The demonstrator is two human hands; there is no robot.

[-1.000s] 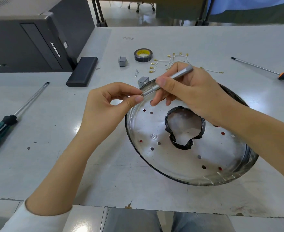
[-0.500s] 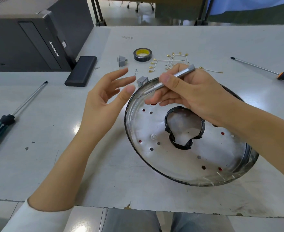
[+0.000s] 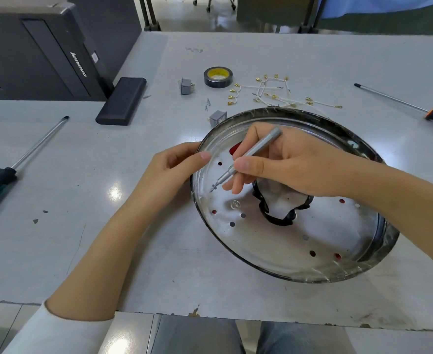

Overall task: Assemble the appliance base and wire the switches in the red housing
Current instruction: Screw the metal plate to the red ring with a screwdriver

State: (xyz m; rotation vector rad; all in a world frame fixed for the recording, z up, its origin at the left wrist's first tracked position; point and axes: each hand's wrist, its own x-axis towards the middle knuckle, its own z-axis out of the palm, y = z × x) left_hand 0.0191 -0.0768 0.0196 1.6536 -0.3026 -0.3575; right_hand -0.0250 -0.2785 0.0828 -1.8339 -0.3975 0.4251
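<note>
**Base plate: first screw going in, wiring untouched**

Our right hand (image 3: 286,164) grips a slim screwdriver (image 3: 248,154), a screw (image 3: 213,187) on its tip over the metal base plate (image 3: 274,246). Our left hand (image 3: 177,167) holds the plate's rim. Switches (image 3: 186,86), wires (image 3: 269,93) and spare screws (image 3: 207,104) lie unused on the table (image 3: 108,238); we judge most work remains.

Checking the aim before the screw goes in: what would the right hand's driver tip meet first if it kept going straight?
Probably the plate floor, just beyond the screw on the driver held by the right hand; whether that spot is a hole is unclear.
</note>
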